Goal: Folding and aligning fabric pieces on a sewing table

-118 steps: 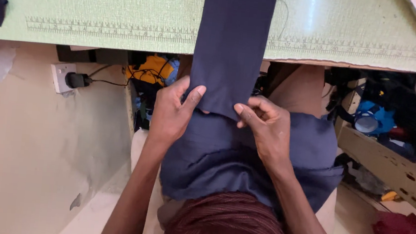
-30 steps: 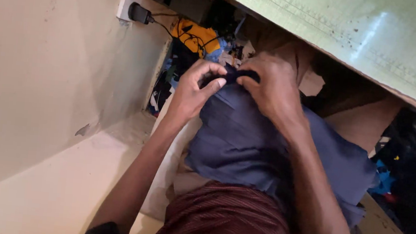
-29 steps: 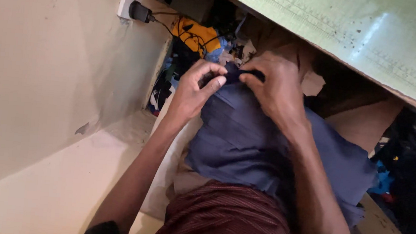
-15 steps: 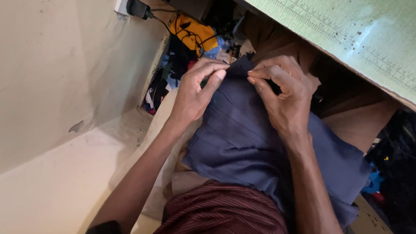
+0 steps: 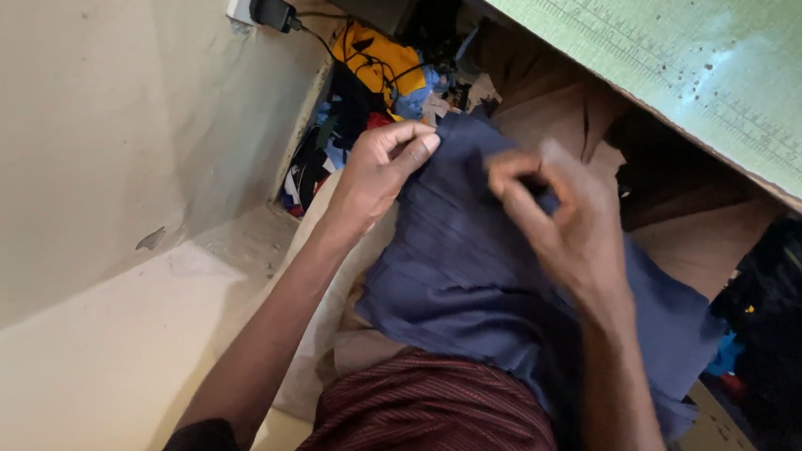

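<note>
1. My left hand (image 5: 379, 170) pinches the top left edge of the navy blue cloth (image 5: 474, 280), thumb and forefinger pressed together on the fabric.
2. My right hand (image 5: 561, 220) sits at the top right of the same cloth, fingers curled in toward the thumb. It is blurred, so I cannot tell for sure whether the fingertips are clamped on the fabric or only touching it.
3. The cloth lies bunched in my lap, draped over my knees and spilling down toward my right side. Faint lengthwise creases run down its middle.
4. Below the cloth, nearest to me, is my dark red striped garment (image 5: 431, 431).
5. Above my hands runs the slanted edge of a green cutting mat (image 5: 723, 80) with ruler markings, resting on a table top.
6. Under that table lies a heap of mixed fabric scraps, with a yellow piece (image 5: 377, 59) among them, just beyond my left hand.
7. On the pale wall (image 5: 90, 131) to my left there is a white socket with a black plug (image 5: 270, 9) in it, its cable trailing toward the scraps.
8. A pale ledge (image 5: 100, 344) runs along beside my left forearm.
</note>
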